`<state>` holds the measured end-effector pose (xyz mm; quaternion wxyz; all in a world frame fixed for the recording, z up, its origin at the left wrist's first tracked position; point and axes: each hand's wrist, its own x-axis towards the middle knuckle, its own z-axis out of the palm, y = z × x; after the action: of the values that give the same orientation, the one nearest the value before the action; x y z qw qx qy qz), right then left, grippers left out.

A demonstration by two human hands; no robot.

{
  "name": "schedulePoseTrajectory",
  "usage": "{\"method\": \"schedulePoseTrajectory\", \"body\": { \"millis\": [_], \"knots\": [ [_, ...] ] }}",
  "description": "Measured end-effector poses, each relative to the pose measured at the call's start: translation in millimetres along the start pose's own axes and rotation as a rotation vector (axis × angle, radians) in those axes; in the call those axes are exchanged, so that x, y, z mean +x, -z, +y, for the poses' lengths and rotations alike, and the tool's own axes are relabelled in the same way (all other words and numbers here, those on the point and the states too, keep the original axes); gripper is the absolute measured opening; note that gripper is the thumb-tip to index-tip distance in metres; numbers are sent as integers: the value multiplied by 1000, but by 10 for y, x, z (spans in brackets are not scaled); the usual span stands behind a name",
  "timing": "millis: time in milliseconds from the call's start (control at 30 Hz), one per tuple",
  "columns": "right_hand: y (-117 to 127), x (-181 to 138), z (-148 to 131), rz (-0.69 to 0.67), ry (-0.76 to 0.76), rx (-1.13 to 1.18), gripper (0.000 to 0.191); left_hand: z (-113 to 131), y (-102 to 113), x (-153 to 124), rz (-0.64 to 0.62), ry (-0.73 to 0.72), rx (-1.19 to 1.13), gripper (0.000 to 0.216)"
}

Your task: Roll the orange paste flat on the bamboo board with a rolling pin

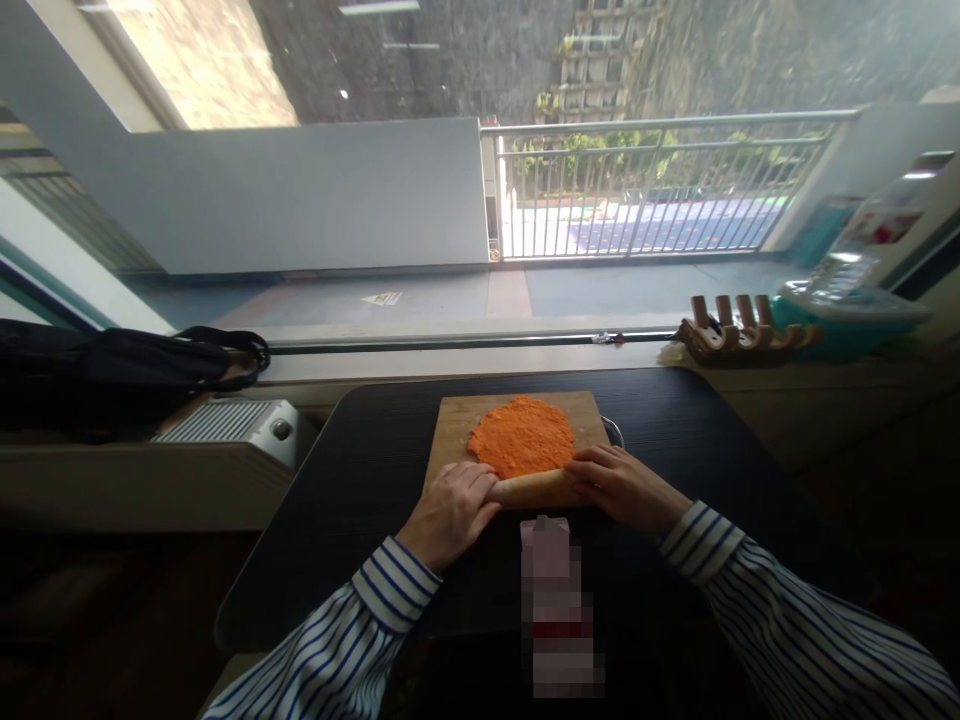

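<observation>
A wooden rolling pin (534,488) lies crosswise at the near edge of a flat orange sheet of dough (523,436). The dough is roughly round with a ragged rim and rests on a wooden cutting board (444,432). Closed over the pin's left end is my left hand (452,505). My right hand (624,487) grips the other end, its fingers curled over the wood. Both pin ends are hidden under my hands.
Under the board is a dark table (345,480). A blurred pinkish packet (555,580) lies near me. Along the window sill stand a wooden rack (726,335), a teal container (840,318) and a plastic bottle (862,240). A black bag (112,375) sits left, by a white radiator (232,425).
</observation>
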<state>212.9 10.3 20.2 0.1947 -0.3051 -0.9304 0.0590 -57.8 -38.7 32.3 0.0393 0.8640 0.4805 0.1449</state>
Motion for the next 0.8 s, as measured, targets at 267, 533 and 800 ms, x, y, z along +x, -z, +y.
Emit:
{"method": "schedulePoseTrajectory", "body": {
  "millis": [267, 533, 800],
  "knots": [
    [-40, 114, -89, 8, -133, -89, 25, 10, -252, 73, 94, 139, 177, 51],
    [-203, 230, -179, 72, -280, -248, 33, 10, -357, 100, 93, 183, 290, 58],
    [-274, 197, -134, 15, -288, -317, 42, 20, -302, 143, 44, 181, 283, 57]
  ]
}}
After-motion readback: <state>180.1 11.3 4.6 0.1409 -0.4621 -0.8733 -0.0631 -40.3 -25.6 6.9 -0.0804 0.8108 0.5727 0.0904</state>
